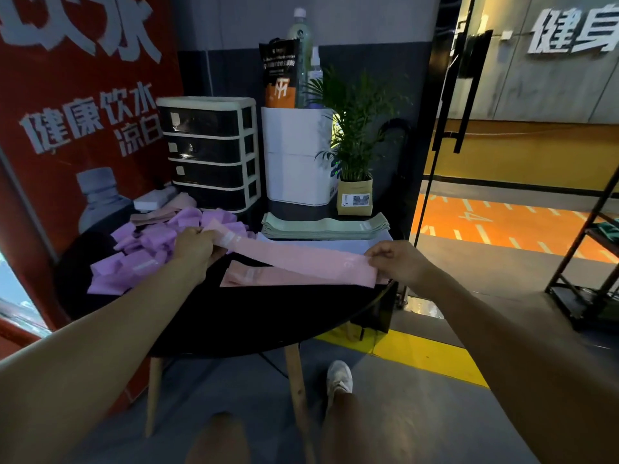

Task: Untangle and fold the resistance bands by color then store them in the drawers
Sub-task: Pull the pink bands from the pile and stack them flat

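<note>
Pink band (294, 259) | flat, stretched (white label showing) | left hand (194, 244), right hand (392, 259) pinching ends

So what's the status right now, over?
Left hand and right hand hold pink band stretched flat. Purple pile untouched. Drawers shut. Nothing blocking.

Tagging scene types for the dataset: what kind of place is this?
Likely a gym or fitness studio lobby. Cues: piles of resistance bands on a small round table, a fitness wall sign past the glass door, and a red drinking-water poster.
</note>
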Tool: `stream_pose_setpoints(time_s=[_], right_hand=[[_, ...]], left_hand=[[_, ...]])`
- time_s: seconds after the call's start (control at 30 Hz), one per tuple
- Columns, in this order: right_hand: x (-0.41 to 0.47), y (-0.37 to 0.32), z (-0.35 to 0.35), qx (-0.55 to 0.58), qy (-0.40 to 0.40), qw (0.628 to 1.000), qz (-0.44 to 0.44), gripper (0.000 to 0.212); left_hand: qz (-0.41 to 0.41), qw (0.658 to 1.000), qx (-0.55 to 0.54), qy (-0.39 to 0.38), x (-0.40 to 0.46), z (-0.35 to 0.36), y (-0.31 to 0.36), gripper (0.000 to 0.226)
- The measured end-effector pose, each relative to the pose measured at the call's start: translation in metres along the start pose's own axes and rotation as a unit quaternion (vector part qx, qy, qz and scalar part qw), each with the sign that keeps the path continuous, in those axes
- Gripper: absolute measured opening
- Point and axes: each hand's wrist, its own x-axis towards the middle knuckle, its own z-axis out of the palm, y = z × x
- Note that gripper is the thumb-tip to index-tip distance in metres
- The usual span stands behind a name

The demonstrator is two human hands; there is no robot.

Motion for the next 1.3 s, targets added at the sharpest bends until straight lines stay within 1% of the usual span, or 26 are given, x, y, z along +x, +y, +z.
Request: stream_pose_setpoints(time_s=[0.07,0.1,0.2,0.23,0.3,0.4,0.5,0.57,0.63,0.7,0.8,0.87,0.93,1.0,1.07,1.17,1.23,1.3], right_hand=[[0.004,0.006,-0.002,0.028,0.075,0.997,0.001,0.011],[0.006,0.009,-0.002,0.024,0.105,0.994,-0.005,0.010],[0.010,0.012,0.001,-0.060,0.173,0.983,-0.017,0.015],[0.011,0.013,0.002,-0.086,0.188,0.978,-0.014,0.018],[0.014,0.013,0.006,-0.118,0.210,0.971,-0.009,0.017],[0.021,0.018,0.012,-0.141,0.226,0.964,0.004,0.011],[0.026,0.023,0.019,-0.175,0.233,0.956,0.017,0.013],[0.028,0.025,0.023,-0.216,0.236,0.947,0.017,0.012],[0.028,0.027,0.025,-0.256,0.234,0.938,0.013,0.013],[0.028,0.030,0.027,-0.287,0.227,0.931,0.007,0.016],[0.029,0.034,0.030,-0.332,0.220,0.917,-0.008,0.017],[0.030,0.033,0.034,-0.356,0.225,0.906,-0.029,0.021],[0.031,0.026,0.043,-0.359,0.225,0.903,-0.069,0.027],[0.031,0.014,0.058,-0.337,0.193,0.913,-0.122,0.027],[0.029,0.002,0.078,-0.315,0.128,0.926,-0.164,0.028],[0.023,-0.002,0.109,-0.319,0.039,0.926,-0.199,0.035],[0.020,0.003,0.119,-0.318,0.021,0.926,-0.202,0.038],[0.019,0.007,0.122,-0.317,0.027,0.926,-0.204,0.038]], left_hand=[[0.006,0.999,0.035,-0.002,-0.005,0.001,-0.006,0.020],[0.014,0.998,0.061,-0.008,-0.007,0.001,-0.009,0.016],[0.027,0.989,0.147,-0.016,-0.009,-0.001,-0.018,0.013],[0.040,0.983,0.180,-0.011,-0.010,-0.002,-0.020,0.018],[0.068,0.966,0.250,0.005,-0.010,-0.005,-0.024,0.023],[0.099,0.929,0.355,-0.004,-0.009,-0.009,-0.027,0.012],[0.112,0.907,0.405,-0.021,-0.008,-0.011,-0.032,0.012],[0.114,0.902,0.417,-0.021,-0.010,-0.011,-0.035,0.009],[0.105,0.901,0.420,-0.014,-0.010,-0.011,-0.039,0.005],[0.098,0.902,0.421,-0.010,-0.009,-0.013,-0.041,0.009],[0.095,0.903,0.419,-0.015,-0.007,-0.014,-0.043,0.006],[0.093,0.905,0.414,-0.015,-0.006,-0.014,-0.044,0.003],[0.094,0.907,0.410,-0.010,-0.006,-0.015,-0.045,0.007],[0.094,0.907,0.411,-0.011,-0.006,-0.016,-0.046,0.010],[0.094,0.907,0.410,-0.014,-0.005,-0.017,-0.047,0.013],[0.095,0.910,0.404,-0.013,-0.004,-0.018,-0.048,0.014],[0.101,0.913,0.396,-0.014,-0.003,-0.019,-0.051,0.013],[0.103,0.920,0.377,-0.013,-0.003,-0.020,-0.053,0.015]])
